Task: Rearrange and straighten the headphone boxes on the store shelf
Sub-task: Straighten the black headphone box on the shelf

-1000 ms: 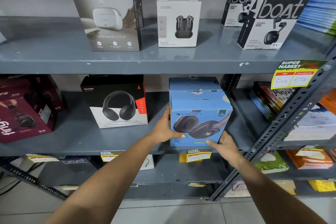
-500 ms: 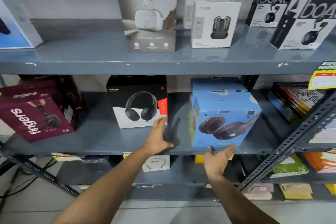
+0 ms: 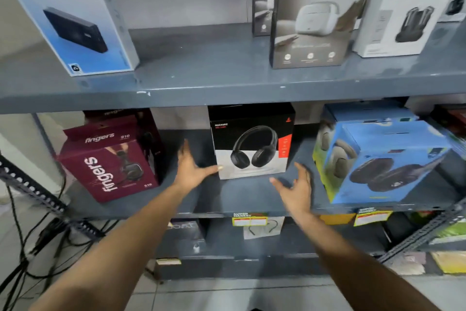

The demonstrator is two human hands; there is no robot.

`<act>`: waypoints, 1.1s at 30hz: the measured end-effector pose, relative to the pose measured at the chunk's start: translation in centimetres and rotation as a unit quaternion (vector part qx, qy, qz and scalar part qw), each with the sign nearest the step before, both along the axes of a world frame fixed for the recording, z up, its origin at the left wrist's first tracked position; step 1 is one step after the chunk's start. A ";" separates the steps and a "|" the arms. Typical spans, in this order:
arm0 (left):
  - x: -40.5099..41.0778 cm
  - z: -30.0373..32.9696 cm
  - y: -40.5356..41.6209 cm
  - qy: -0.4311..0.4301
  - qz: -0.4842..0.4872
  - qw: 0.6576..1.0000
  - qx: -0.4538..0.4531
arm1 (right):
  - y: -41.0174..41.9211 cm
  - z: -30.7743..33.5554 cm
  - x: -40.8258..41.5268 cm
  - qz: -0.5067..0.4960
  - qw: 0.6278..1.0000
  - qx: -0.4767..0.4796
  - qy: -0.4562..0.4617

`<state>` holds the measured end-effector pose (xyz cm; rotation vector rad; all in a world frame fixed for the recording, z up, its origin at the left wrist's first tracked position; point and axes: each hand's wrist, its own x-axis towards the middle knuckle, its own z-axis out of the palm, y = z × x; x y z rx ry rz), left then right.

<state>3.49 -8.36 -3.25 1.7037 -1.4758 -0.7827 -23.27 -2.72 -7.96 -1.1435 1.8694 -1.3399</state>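
Note:
On the middle shelf (image 3: 227,199) stand three headphone boxes: a maroon Fingers box (image 3: 108,159) at the left, turned at an angle, a black-and-white box (image 3: 252,141) in the middle, and a blue box (image 3: 385,164) at the right, also angled. My left hand (image 3: 191,169) is open just left of the black-and-white box, its thumb tip at the box's lower left corner. My right hand (image 3: 295,189) is open in front of that box's right side, holding nothing.
The upper shelf (image 3: 201,88) carries a blue-white box (image 3: 73,15), a tall grey earbuds box (image 3: 312,15) and a white earbuds box (image 3: 403,20). Price tags (image 3: 249,220) hang on the shelf edge. Cables (image 3: 37,247) trail at the lower left. A slotted steel brace (image 3: 423,232) crosses the lower right.
Both hands let go of the blue box and moved left to either side of the black-and-white box. The view swung left, bringing the maroon box into sight.

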 end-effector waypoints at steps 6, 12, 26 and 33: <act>-0.6 -0.4 -5.2 0.034 -0.069 0.987 0.143 | -5.9 2.1 -4.2 0.130 0.980 0.138 0.065; -0.5 -3.5 -9.2 0.019 -0.116 0.988 0.095 | -11.1 1.2 -6.1 0.258 0.941 0.189 0.112; -1.6 -2.7 -9.4 -0.033 -0.111 0.992 0.041 | -13.7 -0.7 -5.0 0.272 0.944 0.136 0.131; -1.8 -2.3 -9.9 -0.012 -0.114 0.992 0.049 | -14.3 -0.3 -4.3 0.247 0.960 0.111 0.071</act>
